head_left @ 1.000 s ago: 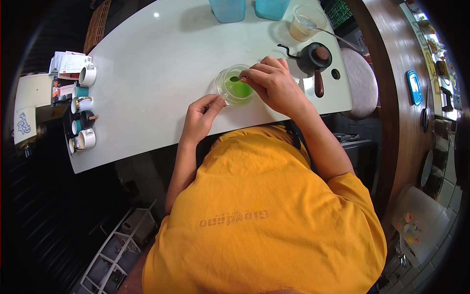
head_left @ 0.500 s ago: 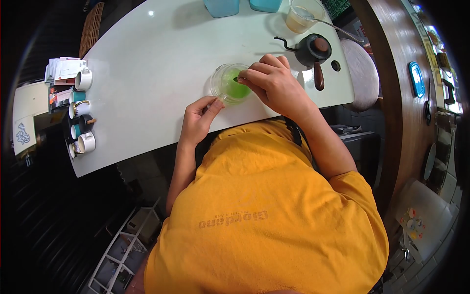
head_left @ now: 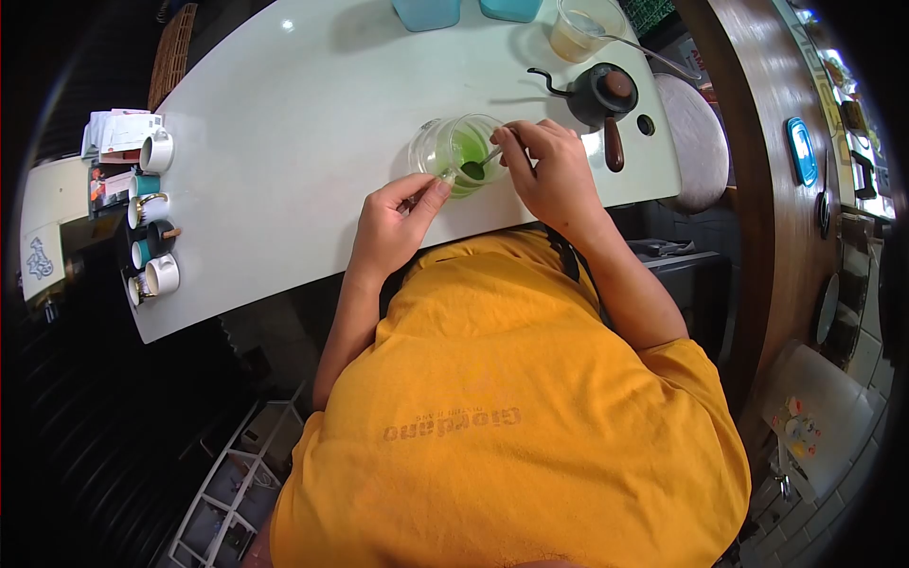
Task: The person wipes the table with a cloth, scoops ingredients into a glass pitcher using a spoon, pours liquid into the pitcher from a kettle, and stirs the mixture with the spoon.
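My left hand [head_left: 402, 222] is closed on the handle of a clear glass mug [head_left: 429, 151], which leans to the right above the white table near its front edge. Bright green liquid [head_left: 466, 144] lies inside. Between the fingers of my right hand [head_left: 551, 178] is the thin stem of a spoon [head_left: 472, 170]. Its dark-looking bowl sits within the mug's mouth, low on the near side. Part of the stem is hidden by my fingers.
A black gooseneck kettle [head_left: 598, 95] with a wooden handle stands right of the mug. Behind it is a clear plastic tub [head_left: 579, 38] with a long utensil in it. Blue containers [head_left: 426, 11] stand at the back, and several cups [head_left: 156, 151] line the table's left end.
The mug has tipped to the right, its mouth now showing more. My right hand has moved slightly right and down, and the spoon's bowl has come into view.
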The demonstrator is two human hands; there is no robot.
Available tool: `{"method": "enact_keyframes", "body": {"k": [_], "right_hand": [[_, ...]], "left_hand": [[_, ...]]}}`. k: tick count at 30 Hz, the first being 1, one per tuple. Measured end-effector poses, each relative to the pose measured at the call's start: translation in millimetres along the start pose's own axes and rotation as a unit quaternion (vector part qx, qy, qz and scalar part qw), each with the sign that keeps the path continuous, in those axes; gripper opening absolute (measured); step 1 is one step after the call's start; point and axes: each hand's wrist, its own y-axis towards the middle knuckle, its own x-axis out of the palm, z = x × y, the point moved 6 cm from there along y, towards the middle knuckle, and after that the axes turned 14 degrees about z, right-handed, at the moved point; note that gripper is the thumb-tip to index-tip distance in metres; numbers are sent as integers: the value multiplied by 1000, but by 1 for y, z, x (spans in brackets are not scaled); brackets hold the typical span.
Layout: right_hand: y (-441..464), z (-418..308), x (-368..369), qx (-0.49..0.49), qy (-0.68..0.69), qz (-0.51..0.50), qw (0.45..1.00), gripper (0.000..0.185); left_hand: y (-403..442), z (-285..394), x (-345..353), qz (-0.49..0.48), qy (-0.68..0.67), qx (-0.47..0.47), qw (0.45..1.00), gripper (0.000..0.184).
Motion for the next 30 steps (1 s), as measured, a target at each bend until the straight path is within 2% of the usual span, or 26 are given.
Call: {"method": "enact_keyframes", "body": {"k": [2, 3, 5, 6, 8, 9, 11, 15, 18, 20, 21, 23, 27, 29, 30], "right_hand": [[-4, 14, 3, 126, 91, -8, 988, 12], [-4, 15, 3, 126, 91, -8, 988, 12], [-2, 11, 2, 57, 70, -9, 996, 9], [-1, 10, 2, 57, 71, -9, 996, 9], [2, -10, -1, -103, 6, -8, 995, 7], [4, -11, -3, -103, 6, -8, 995, 7], [5, -19, 1, -163, -9, -46, 985, 12], [9, -20, 0, -207, 1, -18, 978, 12], [6, -13, 3, -179, -12, -28, 983, 9], [6, -2, 3, -96, 6, -4, 995, 9], [5, -3, 3, -96, 5, -5, 995, 9], [2, 9, 3, 75, 90, -12, 993, 11], [0, 11, 6, 122, 116, -27, 985, 10], [5, -6, 3, -88, 22, -19, 996, 11], [7, -5, 3, -87, 22, -19, 996, 11]], "left_hand": [[0, 2, 1, -6, 11, -6, 1000, 26], [0, 3, 1, -11, 12, -8, 1000, 26], [0, 2, 3, -14, 13, -10, 1000, 26], [0, 3, 5, 1, -4, 6, 1000, 24], [0, 5, 4, 16, -23, 23, 999, 23], [0, 6, 4, 15, -19, 25, 999, 23], [1, 7, 5, 14, -15, 28, 999, 23], [1, 7, 4, 18, -11, 26, 999, 23], [0, 8, 5, 24, -9, 30, 999, 23], [1, 9, 3, 31, -11, 33, 999, 23], [0, 8, 2, 11, 6, 15, 1000, 23], [0, 5, 3, -9, 22, -3, 1000, 24], [0, 0, 2, -3, 5, 9, 1000, 25], [0, 0, 3, -3, 3, 11, 1000, 25], [-1, 3, 2, 7, -6, 14, 1000, 24]]}}
